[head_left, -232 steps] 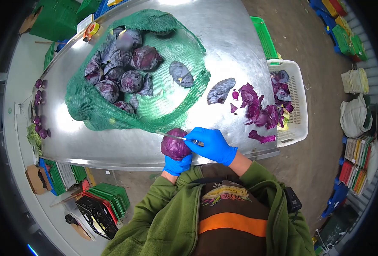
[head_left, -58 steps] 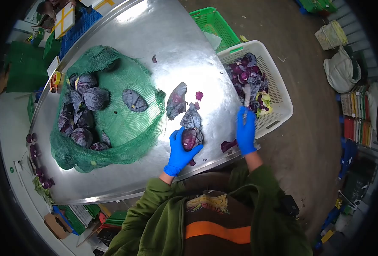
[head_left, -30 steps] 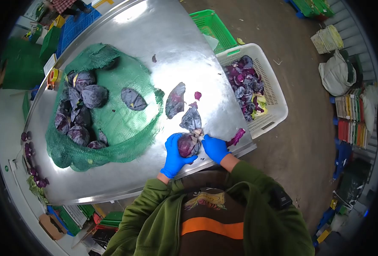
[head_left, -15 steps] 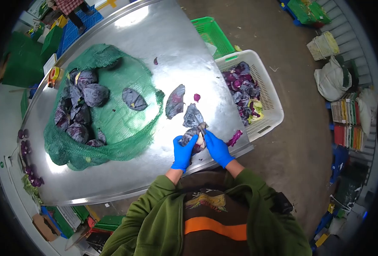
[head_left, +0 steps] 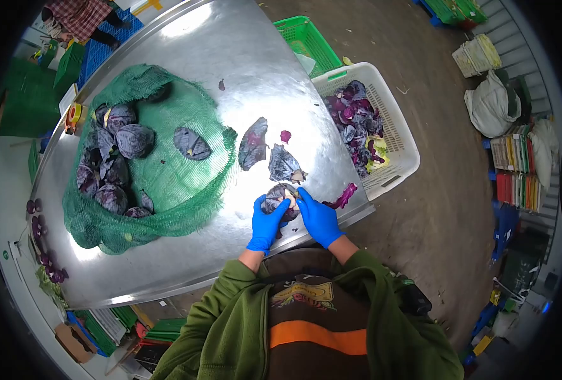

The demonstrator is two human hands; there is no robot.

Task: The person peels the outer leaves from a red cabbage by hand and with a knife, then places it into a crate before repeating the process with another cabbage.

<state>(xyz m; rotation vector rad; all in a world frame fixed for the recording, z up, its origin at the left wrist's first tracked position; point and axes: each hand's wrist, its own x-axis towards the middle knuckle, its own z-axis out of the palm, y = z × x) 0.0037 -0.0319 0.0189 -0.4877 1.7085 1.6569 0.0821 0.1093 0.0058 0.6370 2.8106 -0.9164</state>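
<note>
Close to the near table edge, a red cabbage (head_left: pixel 273 197) with its pale stem end showing is held between my two blue-gloved hands. My left hand (head_left: pixel 267 225) grips it from the left, thumb over the top. On the other side, my right hand (head_left: pixel 319 220) pinches at the cabbage beside the pale stem, its fingertips partly hidden. A dark leaf (head_left: pixel 283 163) with a torn pale base lies just beyond the cabbage. Past it are a larger purple leaf (head_left: pixel 253 144) and a small magenta scrap (head_left: pixel 285 136). A magenta leaf strip (head_left: pixel 342 196) rests right of my right hand.
A green mesh bag (head_left: pixel 167 180) with several red cabbages (head_left: pixel 134 140) spreads over the metal table (head_left: pixel 243 57). Beyond the right edge stand a white crate (head_left: pixel 400 136) of trimmed leaves and a green crate (head_left: pixel 322 47). Another person (head_left: pixel 81 19) stands at far upper left.
The dark leaf's pale base, earlier against my right fingers at the cabbage, now lies apart from it on the table. My hands remain around the cabbage. The whole view has shifted slightly.
</note>
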